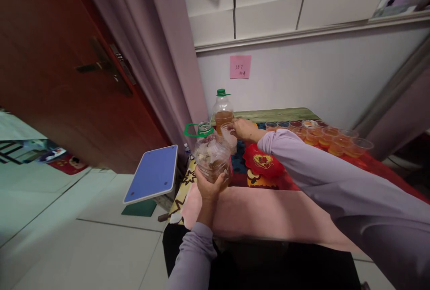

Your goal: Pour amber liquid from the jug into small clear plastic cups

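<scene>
My left hand is wrapped around the lower side of a large clear plastic jug with a green ring handle at its neck. The jug's mouth is uncapped, and brownish liquid shows inside it. Just right of the jug's neck, my right hand pinches the rim of a clear plastic cup. Whether this is one cup or a stack, I cannot tell. Behind them stands a second jug, capped in green and partly filled with amber liquid. A red scalloped tray lies under my right forearm.
Several clear cups of orange-amber drink stand in rows at the table's right. A pink cloth covers the near edge. Left of the table is a small blue-topped stool. A pink note hangs on the wall behind.
</scene>
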The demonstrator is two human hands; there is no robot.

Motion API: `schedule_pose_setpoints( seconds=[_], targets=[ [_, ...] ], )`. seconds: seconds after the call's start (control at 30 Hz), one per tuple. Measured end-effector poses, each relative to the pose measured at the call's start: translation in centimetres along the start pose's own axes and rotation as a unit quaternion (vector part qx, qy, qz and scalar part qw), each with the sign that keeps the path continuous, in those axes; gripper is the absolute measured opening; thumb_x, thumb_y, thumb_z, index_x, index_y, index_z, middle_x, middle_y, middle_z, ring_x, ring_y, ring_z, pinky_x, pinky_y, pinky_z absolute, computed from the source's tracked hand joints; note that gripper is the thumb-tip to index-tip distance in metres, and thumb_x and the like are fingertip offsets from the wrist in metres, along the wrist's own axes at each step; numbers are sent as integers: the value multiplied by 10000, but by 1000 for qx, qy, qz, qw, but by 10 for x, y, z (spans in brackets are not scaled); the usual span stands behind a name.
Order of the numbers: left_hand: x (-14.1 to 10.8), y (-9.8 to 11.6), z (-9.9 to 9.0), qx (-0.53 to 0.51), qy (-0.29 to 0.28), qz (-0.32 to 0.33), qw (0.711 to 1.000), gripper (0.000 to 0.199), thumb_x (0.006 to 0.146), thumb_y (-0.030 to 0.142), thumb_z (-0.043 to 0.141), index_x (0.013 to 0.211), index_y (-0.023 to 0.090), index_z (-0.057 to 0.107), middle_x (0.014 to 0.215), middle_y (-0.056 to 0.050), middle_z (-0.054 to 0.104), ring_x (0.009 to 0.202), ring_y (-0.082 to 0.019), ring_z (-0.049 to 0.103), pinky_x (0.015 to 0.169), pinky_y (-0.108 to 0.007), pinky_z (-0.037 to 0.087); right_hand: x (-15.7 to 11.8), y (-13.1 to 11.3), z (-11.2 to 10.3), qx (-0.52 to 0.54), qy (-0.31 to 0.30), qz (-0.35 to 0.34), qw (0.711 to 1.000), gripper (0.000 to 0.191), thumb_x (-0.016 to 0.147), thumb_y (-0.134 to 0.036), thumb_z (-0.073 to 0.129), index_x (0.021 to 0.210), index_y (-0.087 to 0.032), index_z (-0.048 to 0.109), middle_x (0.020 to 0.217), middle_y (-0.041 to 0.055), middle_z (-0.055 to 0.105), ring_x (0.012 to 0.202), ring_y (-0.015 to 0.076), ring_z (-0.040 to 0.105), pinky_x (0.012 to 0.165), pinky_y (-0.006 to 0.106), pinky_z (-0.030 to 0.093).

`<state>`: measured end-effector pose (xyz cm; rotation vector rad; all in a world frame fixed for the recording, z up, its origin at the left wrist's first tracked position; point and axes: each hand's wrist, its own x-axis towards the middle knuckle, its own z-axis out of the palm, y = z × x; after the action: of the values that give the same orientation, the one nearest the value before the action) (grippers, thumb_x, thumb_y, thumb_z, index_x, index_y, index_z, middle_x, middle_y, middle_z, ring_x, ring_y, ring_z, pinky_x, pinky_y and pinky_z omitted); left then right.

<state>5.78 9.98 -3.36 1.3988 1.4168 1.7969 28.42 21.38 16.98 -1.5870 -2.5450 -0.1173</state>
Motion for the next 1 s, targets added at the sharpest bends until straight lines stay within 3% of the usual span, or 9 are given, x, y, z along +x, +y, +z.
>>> schedule_pose_setpoints(
  seconds=[0.3, 0.57, 0.7, 0.77, 0.9, 1.0],
  targets=[
    [-1, 6, -1, 19, 1, 7, 1000, 1099, 646, 578, 972, 1565, 204, 499, 1421, -189, 715, 1307, -387, 734, 1143, -567, 577, 9, 0, 9, 18, 22, -12, 1000, 275, 1105, -174, 582, 1184, -115, 838, 1264, 223, 828, 1153, 298, 775, 976, 347, 545],
    [-2, 7, -1, 7, -4, 1, 1000, 1082, 632, 559, 983, 1540, 202, 514, 1418, -184, 719, 1310, -385, 733, 1127, -546, 592, 4, 5, 12, 52, 66, 3, 996, 209, 1050, -176, 692, 1217, -139, 812, 1263, 190, 815, 1121, 276, 755, 948, 327, 528],
    [-1, 6, -1, 0, -5, 0, 1000, 1072, 636, 562, 980, 1532, 196, 518, 1408, -183, 723, 1307, -382, 736, 1122, -537, 595, 6, 7, 5, 76, 97, 2, 992, 244, 1047, -224, 720, 1264, -136, 790, 1212, 155, 807, 1073, 259, 734, 937, 325, 519],
    [-2, 6, -1, -6, -9, -2, 1000, 1077, 643, 572, 974, 1540, 198, 508, 1402, -182, 727, 1296, -375, 744, 1108, -528, 605, 4, 12, -4, 100, 142, -1, 985, 202, 1059, -244, 695, 1204, -153, 803, 1161, 130, 801, 1024, 247, 718, 919, 323, 513],
    [-1, 8, -1, -6, -16, -3, 1000, 1092, 646, 593, 968, 1549, 202, 495, 1384, -176, 737, 1269, -366, 756, 1083, -520, 617, -22, 34, -20, 133, 249, 9, 959, 183, 1049, -265, 656, 1087, -191, 820, 1093, 106, 787, 928, 243, 686, 881, 344, 503],
    [1, 9, -1, 11, -8, -2, 1000, 1094, 624, 608, 976, 1526, 197, 513, 1363, -175, 742, 1244, -374, 760, 1076, -532, 615, -67, 52, -9, 131, 255, 27, 958, 208, 1054, -289, 640, 1105, -200, 821, 1053, 110, 788, 906, 254, 685, 856, 349, 499]
  ],
)
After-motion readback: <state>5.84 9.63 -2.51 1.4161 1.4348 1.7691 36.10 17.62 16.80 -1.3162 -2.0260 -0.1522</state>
